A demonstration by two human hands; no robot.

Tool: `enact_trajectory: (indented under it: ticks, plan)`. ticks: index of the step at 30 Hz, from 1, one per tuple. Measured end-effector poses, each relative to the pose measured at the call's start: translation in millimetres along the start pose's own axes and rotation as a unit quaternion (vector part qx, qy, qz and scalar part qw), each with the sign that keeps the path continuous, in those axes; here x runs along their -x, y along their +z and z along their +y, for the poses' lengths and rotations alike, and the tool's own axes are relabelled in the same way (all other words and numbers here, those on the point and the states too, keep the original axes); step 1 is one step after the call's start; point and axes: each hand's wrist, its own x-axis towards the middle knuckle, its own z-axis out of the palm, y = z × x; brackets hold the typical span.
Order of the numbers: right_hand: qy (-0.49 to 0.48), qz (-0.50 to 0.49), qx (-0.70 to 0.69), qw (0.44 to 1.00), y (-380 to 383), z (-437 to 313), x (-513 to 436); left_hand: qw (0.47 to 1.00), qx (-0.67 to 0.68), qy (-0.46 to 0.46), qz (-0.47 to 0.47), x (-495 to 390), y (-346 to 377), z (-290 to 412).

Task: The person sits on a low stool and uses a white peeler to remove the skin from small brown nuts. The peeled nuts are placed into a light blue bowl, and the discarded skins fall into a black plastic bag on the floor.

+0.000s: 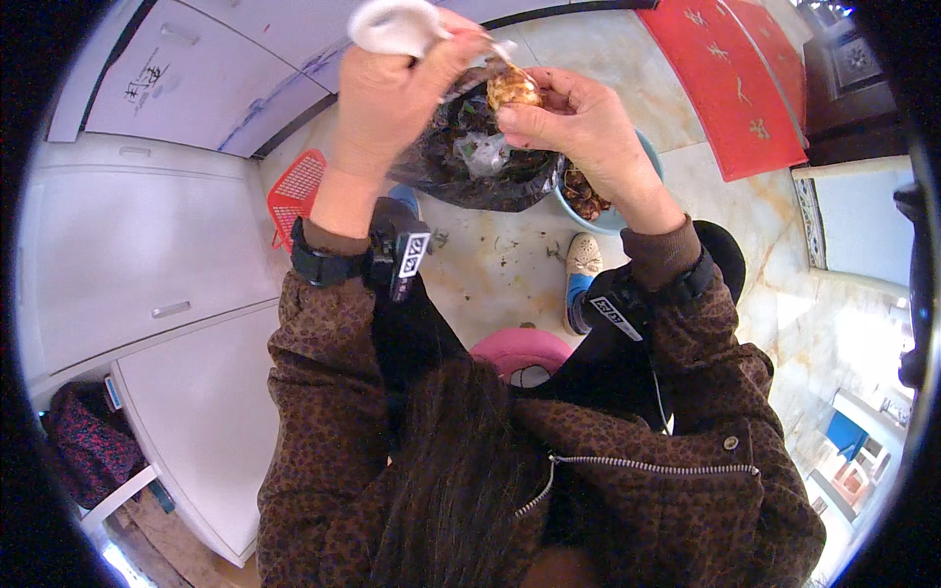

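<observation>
My left hand (pixel 390 110) grips a white tool (pixel 393 28) with a rounded, loop-like end; motion blur hides its exact kind. The tool's narrow end reaches the top of a brown, partly peeled tuber (pixel 513 90). Fingers and thumb of my right hand (pixel 570 110) hold that tuber, with pale flesh showing through its skin. Below both hands, an open black plastic bag (pixel 485 192) contains dark scraps and a crumpled clear plastic piece (pixel 484 153). Partly behind my right forearm stands a light blue basin (pixel 654 158) with several brown tubers (pixel 584 195).
A red plastic basket (pixel 296 187) stands by the white cabinets (pixel 147 242) on my left. Dark bits lie on the marbled tile floor (pixel 492 253) between my feet. A pink round seat (pixel 514 349) is under me. At the far right is a red mat (pixel 735 95) with writing.
</observation>
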Motion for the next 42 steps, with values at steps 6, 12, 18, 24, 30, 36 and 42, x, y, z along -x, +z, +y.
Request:
enact_trajectory:
  ticks: [6,12,18,24,30,36,42]
  plan:
    - [0.013,-0.039,-0.017,0.999,-2.0,2.7,0.1,0.992,0.108,-0.032,-0.050,4.7,14.9,18.3]
    - [0.000,-0.054,-0.144,0.988,4.6,1.0,3.9,0.992,-0.079,-0.096,-0.033,3.4,3.5,-19.2]
    - [-0.004,-0.015,-0.036,0.999,2.0,0.9,2.2,0.985,0.002,-0.158,0.063,1.4,-11.0,-15.0]
    - [0.035,-0.010,0.048,0.998,-0.8,4.2,-0.6,0.987,0.135,-0.032,-0.083,4.6,14.1,17.3]
    - [-0.010,-0.030,-0.091,0.995,6.9,6.6,1.9,0.992,-0.048,-0.071,-0.098,7.9,6.9,-19.8]
    - [-0.045,0.015,0.006,0.999,4.5,11.7,-3.2,0.980,-0.008,-0.186,0.070,-0.1,-7.7,-28.6]
    - [-0.022,0.006,0.058,0.998,-0.6,19.2,-6.3,0.991,0.115,-0.015,-0.062,5.3,17.3,15.9]
